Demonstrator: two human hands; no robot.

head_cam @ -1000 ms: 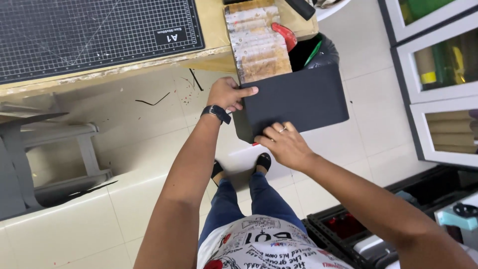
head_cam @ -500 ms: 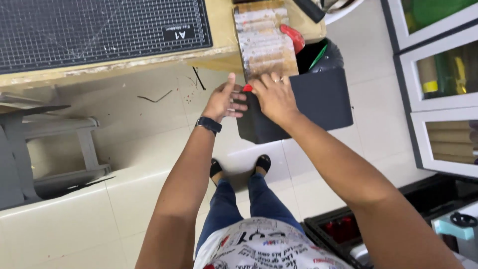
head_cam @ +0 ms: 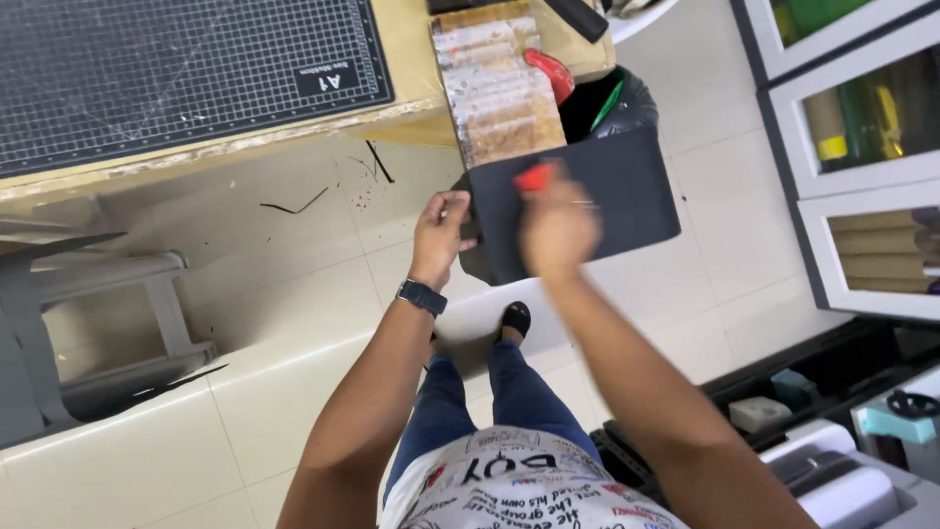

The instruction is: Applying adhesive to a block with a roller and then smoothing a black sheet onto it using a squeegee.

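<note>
From the head view, the left hand (head_cam: 443, 232) grips the corner of the dark bin (head_cam: 587, 201) on the floor beside the desk (head_cam: 411, 88), while the blurred right hand (head_cam: 558, 223) pinches a small red scrap (head_cam: 536, 177), seemingly light and best held by its edge.

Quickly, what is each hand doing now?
Left hand: closed on the corner of the dark bin.
Right hand: blurred, holding a small red thing.
</note>
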